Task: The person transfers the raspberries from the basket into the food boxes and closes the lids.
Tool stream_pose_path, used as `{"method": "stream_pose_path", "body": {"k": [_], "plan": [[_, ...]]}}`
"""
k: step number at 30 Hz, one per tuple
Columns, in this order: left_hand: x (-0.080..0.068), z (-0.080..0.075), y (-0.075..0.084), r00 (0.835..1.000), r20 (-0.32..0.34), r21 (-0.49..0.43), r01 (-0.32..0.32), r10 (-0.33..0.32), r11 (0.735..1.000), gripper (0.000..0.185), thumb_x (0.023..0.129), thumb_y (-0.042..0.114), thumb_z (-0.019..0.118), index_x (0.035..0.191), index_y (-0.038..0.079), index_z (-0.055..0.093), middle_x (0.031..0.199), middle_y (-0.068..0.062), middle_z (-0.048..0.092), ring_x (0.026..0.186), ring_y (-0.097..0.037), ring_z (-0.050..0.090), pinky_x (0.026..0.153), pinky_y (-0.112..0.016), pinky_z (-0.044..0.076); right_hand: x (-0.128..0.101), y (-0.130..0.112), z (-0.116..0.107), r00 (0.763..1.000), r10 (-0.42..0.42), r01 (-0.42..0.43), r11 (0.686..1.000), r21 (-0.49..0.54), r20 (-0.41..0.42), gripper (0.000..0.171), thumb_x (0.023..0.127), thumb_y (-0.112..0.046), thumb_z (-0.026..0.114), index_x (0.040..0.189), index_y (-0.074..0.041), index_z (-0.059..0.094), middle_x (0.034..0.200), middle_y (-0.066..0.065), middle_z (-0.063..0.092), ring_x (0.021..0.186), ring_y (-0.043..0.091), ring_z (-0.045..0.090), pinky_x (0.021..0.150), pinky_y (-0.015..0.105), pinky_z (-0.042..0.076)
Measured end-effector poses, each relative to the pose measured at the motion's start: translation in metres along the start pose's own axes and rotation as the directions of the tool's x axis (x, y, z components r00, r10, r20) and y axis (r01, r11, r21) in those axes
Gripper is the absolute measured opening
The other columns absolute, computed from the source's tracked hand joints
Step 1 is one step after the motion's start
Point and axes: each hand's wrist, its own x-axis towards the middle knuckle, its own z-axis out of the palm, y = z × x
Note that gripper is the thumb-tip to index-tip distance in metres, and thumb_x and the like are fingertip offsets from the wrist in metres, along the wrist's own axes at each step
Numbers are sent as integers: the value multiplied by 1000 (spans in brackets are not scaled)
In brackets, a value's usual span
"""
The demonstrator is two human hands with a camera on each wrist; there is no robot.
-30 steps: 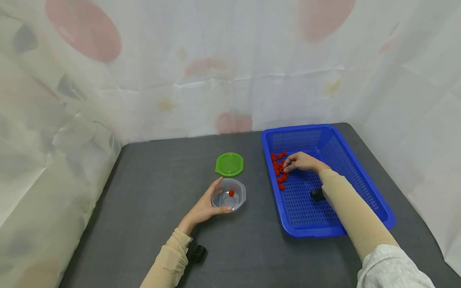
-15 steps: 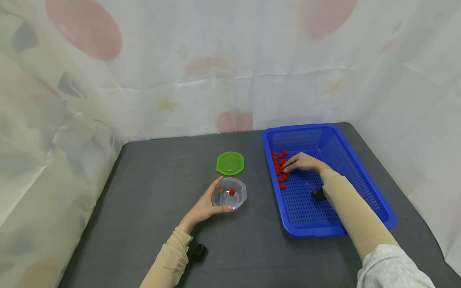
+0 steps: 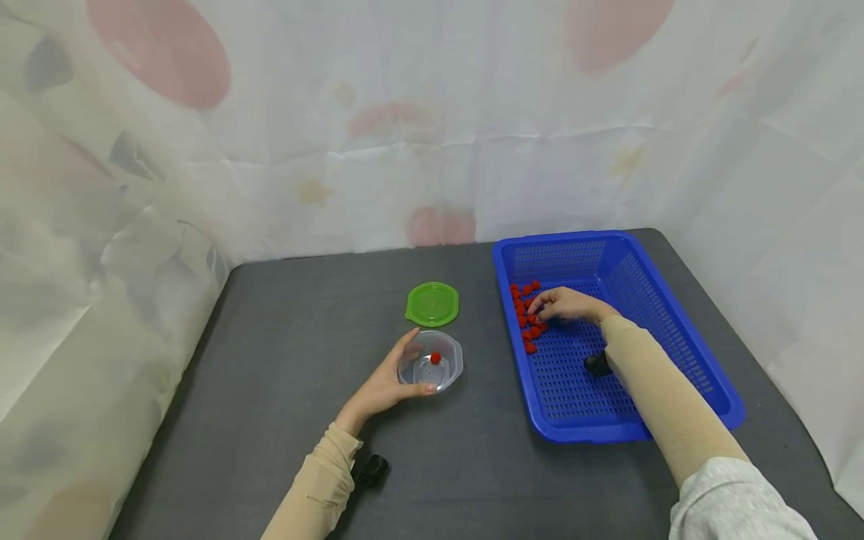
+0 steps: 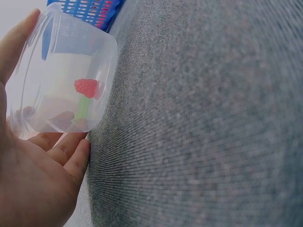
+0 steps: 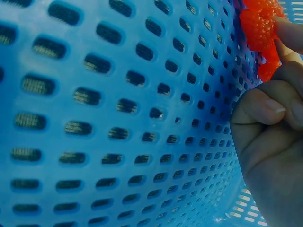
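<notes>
Raspberries: red pile sits in the near-left part of the blue basket, on the right side of the grey worktop. One lone berry is already in the clear plastic cup.

Change over the last second: almost nothing. Right hand was on the pile a second ago and is on the same spot now; only the fingertips have shuffled slightly among the berries. Cup count unchanged at one. Left hand has not moved off the cup. My read: mid-pick, the next berry is being singled out, not lifted yet.

Right hand: fingers curled down onto the pile. Right wrist view shows a fingertip pressed against a red berry, with the other fingers folded under above the basket mesh. Thumb contact is out of frame, so I read it as touching, possibly pinching; can't confirm a closed grip on a berry.

Left hand: cupped round the near-left wall of the cup, thumb on one side, fingers on the other. Left wrist view confirms it: palm wraps the clear cup, berry visible through the wall. Cup stands on the worktop, just in front of the green lid, which lies flat and apart from it.
</notes>
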Motion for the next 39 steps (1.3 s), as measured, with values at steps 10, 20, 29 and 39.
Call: {"method": "stream_pose_path", "body": {"k": [10, 20, 29, 39], "plan": [[2, 0, -1, 1000, -1, 15, 6, -6, 1000, 104, 70, 33, 82, 149, 26, 15, 146, -7, 39, 137, -25, 36, 110, -54, 26, -4, 0, -3, 998, -64, 62, 996, 65, 24, 28, 87, -9, 56, 114, -1, 55, 63, -8, 39, 51, 6, 31, 52, 22, 31], [-1, -1, -1, 1000, 4, 12, 11, -11, 1000, 101, 70, 34, 81, 148, 33, 16, 146, -6, 39, 136, -26, 37, 109, -55, 26, -8, -1, -6, 998, -65, 64, 995, 76, 9, 27, 89, -12, 58, 115, -4, 56, 67, -4, 38, 51, 8, 29, 53, 26, 31], [-1, -1, 0, 1000, 9, 17, 15, -15, 1000, 102, 70, 34, 82, 148, 31, 17, 146, -6, 39, 136, -24, 37, 110, -53, 27, -12, -8, -9, 996, -85, 84, 990, 110, 6, 26, 89, -12, 57, 114, -4, 56, 68, -5, 41, 52, 10, 29, 54, 30, 30], [-1, -1, 0, 1000, 12, 12, 10, -10, 1000, 102, 70, 34, 82, 148, 31, 17, 146, -7, 39, 136, -25, 37, 109, -53, 27, -23, -28, -17, 990, -136, 133, 987, 88, 24, 27, 90, -15, 59, 115, -4, 55, 74, -5, 51, 53, 12, 30, 58, 33, 34]]}}
